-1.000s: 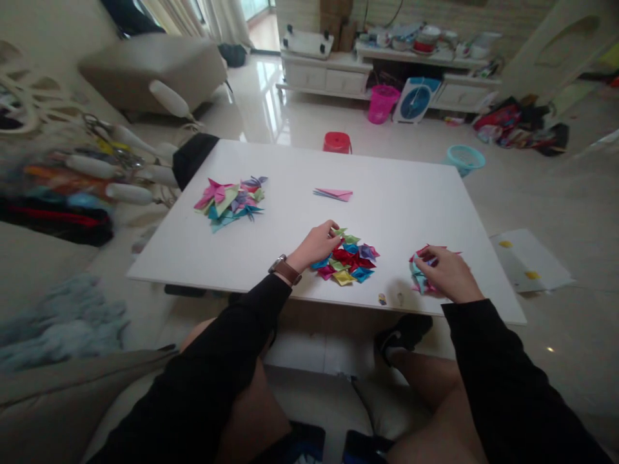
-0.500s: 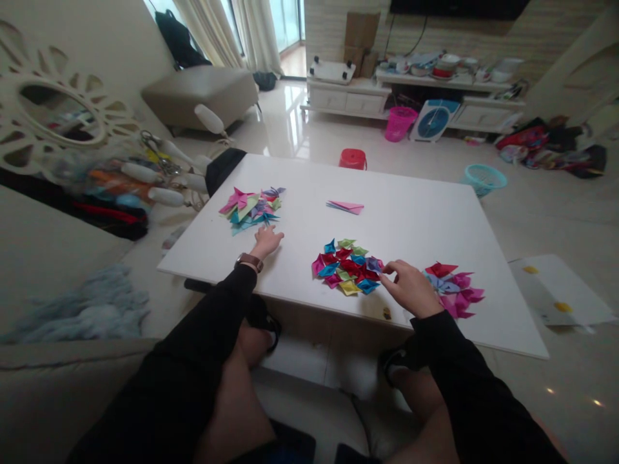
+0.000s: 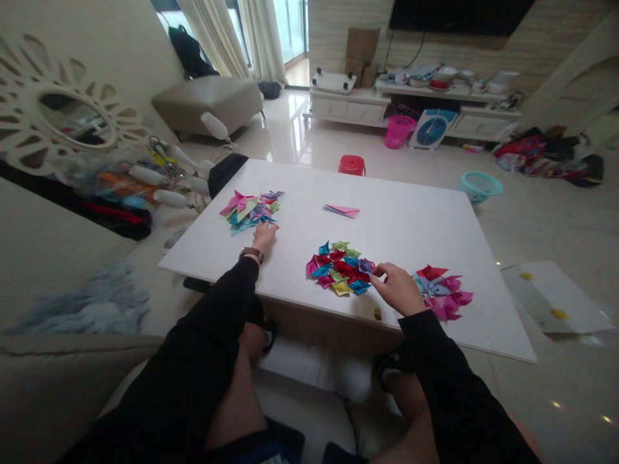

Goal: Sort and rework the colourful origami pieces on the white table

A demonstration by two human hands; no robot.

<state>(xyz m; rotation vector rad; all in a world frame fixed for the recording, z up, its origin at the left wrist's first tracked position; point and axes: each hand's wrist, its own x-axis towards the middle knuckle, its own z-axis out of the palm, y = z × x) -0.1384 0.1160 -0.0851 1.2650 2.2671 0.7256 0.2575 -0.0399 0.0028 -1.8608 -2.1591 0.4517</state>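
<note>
Near the front edge of the white table (image 3: 411, 212) lies a cluster of small folded paper boats (image 3: 341, 269) in red, blue, green, yellow and pink. My right hand (image 3: 397, 290) is at its right side, thumb and forefinger closed on a purple paper boat (image 3: 366, 265). Farther left, my left hand (image 3: 265, 237) reaches to the near edge of a pile of folded paper pieces (image 3: 242, 207), its fingers apart by a teal piece. Right of my right hand sits a group of pink, red and pale blue folded papers (image 3: 443, 293), partly behind that hand.
A few flat folded papers (image 3: 342, 211) lie mid-table. Beyond the table stand a red stool (image 3: 352, 165), a turquoise basket (image 3: 480, 186) and a pink bin (image 3: 399, 131). A lamp with white shades (image 3: 171, 198) is close to the table's left edge.
My left hand has moved forward, up against the near side of the left pile. My right hand stays at the purple boat. The whole view has shifted slightly.
</note>
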